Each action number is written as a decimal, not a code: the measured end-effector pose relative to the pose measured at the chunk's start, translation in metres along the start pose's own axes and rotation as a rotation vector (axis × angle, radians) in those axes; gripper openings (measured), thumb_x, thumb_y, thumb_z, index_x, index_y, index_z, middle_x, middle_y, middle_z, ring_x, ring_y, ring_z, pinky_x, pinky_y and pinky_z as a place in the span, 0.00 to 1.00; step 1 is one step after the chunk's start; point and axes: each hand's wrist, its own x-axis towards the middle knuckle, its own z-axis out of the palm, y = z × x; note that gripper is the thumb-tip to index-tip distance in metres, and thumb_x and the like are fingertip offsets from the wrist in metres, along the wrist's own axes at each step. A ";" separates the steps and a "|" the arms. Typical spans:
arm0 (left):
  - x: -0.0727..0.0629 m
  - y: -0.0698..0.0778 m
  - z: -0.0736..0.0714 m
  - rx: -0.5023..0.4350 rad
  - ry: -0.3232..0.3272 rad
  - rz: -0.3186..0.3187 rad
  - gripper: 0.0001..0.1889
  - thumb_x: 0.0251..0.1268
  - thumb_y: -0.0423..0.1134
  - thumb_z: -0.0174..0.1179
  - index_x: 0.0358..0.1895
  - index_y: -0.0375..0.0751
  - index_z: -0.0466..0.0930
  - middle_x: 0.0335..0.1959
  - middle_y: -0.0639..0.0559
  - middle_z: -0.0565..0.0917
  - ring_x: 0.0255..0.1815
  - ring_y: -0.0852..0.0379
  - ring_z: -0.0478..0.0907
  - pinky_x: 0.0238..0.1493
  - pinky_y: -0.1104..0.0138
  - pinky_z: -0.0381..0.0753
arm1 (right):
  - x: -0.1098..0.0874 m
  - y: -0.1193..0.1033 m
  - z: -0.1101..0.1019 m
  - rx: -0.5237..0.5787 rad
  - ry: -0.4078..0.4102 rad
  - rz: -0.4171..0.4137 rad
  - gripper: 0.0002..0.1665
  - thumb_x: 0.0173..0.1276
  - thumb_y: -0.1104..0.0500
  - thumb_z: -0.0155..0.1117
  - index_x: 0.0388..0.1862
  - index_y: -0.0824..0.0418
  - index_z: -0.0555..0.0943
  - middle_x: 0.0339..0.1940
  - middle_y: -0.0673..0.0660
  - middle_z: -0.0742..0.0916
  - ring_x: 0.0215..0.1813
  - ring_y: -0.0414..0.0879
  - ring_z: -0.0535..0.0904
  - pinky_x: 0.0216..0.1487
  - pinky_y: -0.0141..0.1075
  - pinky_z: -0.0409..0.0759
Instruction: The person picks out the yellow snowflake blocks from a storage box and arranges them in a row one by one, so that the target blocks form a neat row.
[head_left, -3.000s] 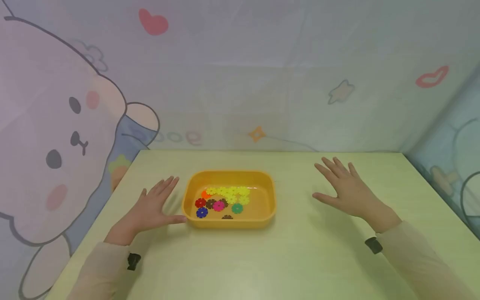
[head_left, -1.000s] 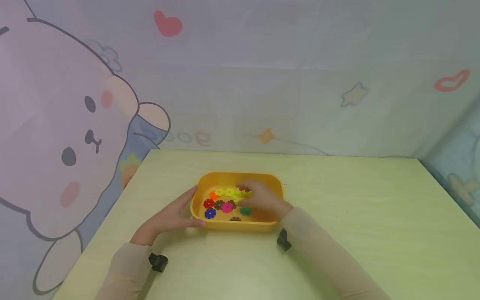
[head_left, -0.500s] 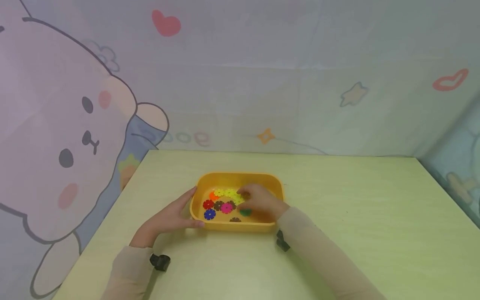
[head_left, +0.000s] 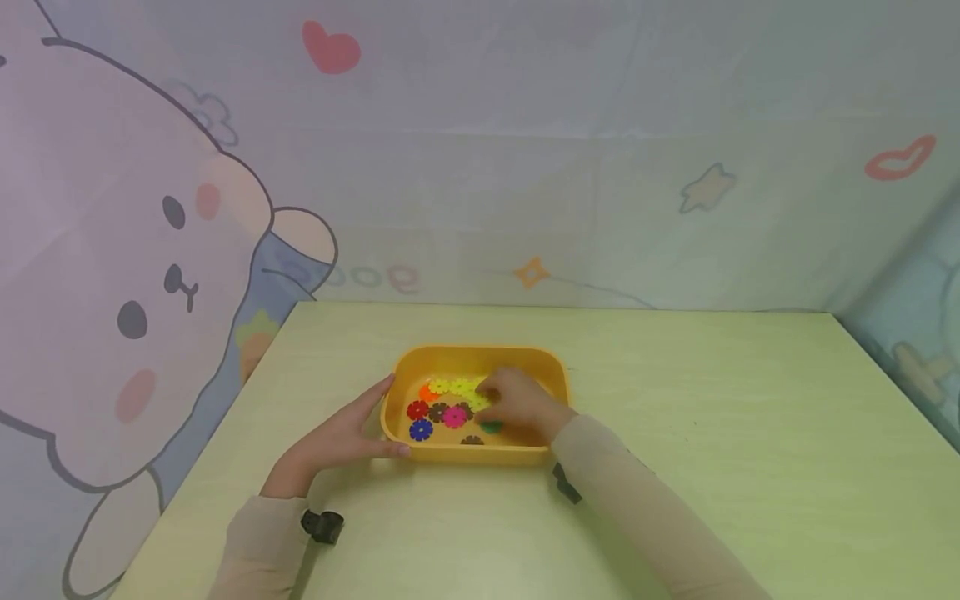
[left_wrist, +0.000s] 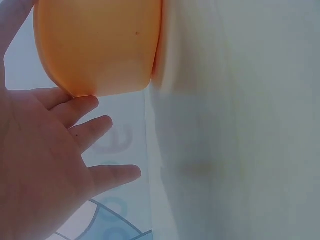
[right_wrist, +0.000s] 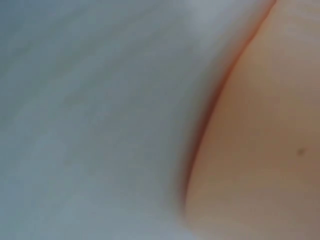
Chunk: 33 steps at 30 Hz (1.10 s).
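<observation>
Flower-shaped discs [head_left: 454,417] lie in yellow box [head_left: 480,455] | left hand [head_left: 341,437], fingers spread, now touches box corner | right hand [head_left: 525,402] has come inside, so discs are within reach; whether it pinches any cannot be told

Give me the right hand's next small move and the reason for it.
Probably the right hand should pinch one of the yellow flower-shaped discs: it is inside the yellow tub, thumb and fingertips apart, close by those discs, while the left hand touches the tub and could steady it. Whatever lies under the right fingers is hidden.
</observation>
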 end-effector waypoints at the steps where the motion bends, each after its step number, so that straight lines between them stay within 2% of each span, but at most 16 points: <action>1: 0.000 0.000 0.000 0.000 0.000 0.002 0.58 0.49 0.55 0.73 0.77 0.38 0.45 0.77 0.37 0.51 0.76 0.34 0.48 0.70 0.38 0.53 | 0.000 0.000 0.000 -0.005 -0.003 0.002 0.26 0.57 0.54 0.74 0.53 0.65 0.83 0.46 0.56 0.84 0.45 0.47 0.76 0.55 0.40 0.77; 7: -0.001 0.001 0.000 -0.013 0.001 -0.002 0.58 0.49 0.54 0.73 0.77 0.38 0.45 0.77 0.37 0.51 0.76 0.34 0.47 0.70 0.38 0.52 | 0.001 0.001 0.000 0.020 -0.011 0.026 0.28 0.57 0.52 0.75 0.54 0.63 0.82 0.49 0.57 0.84 0.49 0.49 0.77 0.58 0.42 0.76; 15: -0.001 0.002 0.001 -0.012 0.005 -0.006 0.58 0.49 0.54 0.73 0.77 0.38 0.44 0.77 0.37 0.50 0.76 0.34 0.47 0.70 0.39 0.52 | 0.000 0.000 -0.001 0.022 -0.013 0.023 0.23 0.56 0.52 0.75 0.48 0.61 0.85 0.43 0.54 0.85 0.45 0.46 0.77 0.53 0.39 0.77; 24: 0.001 0.000 0.002 -0.021 0.007 0.009 0.58 0.49 0.53 0.73 0.77 0.39 0.44 0.77 0.39 0.50 0.76 0.36 0.46 0.71 0.39 0.52 | 0.001 0.000 0.001 0.070 -0.024 0.103 0.26 0.57 0.54 0.75 0.52 0.64 0.82 0.48 0.56 0.85 0.47 0.47 0.78 0.57 0.41 0.77; 33: 0.000 0.000 0.001 -0.020 0.005 0.011 0.58 0.50 0.54 0.73 0.77 0.39 0.44 0.77 0.38 0.50 0.76 0.35 0.46 0.71 0.39 0.51 | 0.002 0.001 0.001 0.106 -0.043 0.137 0.28 0.57 0.53 0.75 0.53 0.67 0.82 0.51 0.58 0.85 0.48 0.48 0.78 0.57 0.42 0.78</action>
